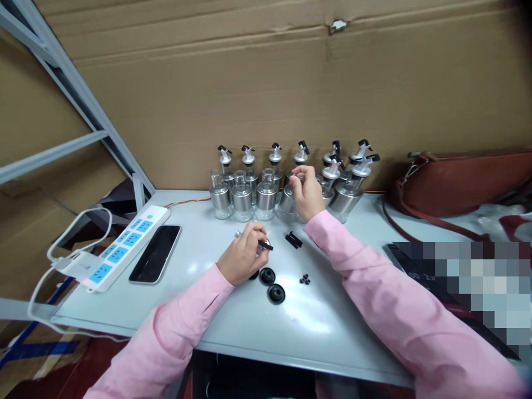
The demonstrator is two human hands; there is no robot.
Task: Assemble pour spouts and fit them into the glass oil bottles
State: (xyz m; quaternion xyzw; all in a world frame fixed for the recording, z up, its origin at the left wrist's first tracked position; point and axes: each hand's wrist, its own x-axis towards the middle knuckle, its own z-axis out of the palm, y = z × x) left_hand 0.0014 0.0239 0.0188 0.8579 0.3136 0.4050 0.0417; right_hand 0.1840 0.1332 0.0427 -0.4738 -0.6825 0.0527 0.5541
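My left hand (245, 252) is closed above the middle of the table, around a pourer spout; its black lever (266, 245) sticks out to the right and a bit of silver shows at the left. My fingers cover most of it. Farther back, my right hand (310, 194) curls its thumb and fingers round the neck of a clear glass bottle (286, 204) with a steel band. Left of that bottle stand several like it without spouts, such as this bottle (266, 195). Behind and to the right are bottles with silver-and-black pourer spouts (361, 166).
Black round caps (276, 293), short black rods (294, 240) and small black rings (305, 280) lie on the white table (216, 327). A phone (155, 255) and power strip (124, 249) are at left. At right are a brown bag (457, 183) and a dark, partly blurred device (407, 260).
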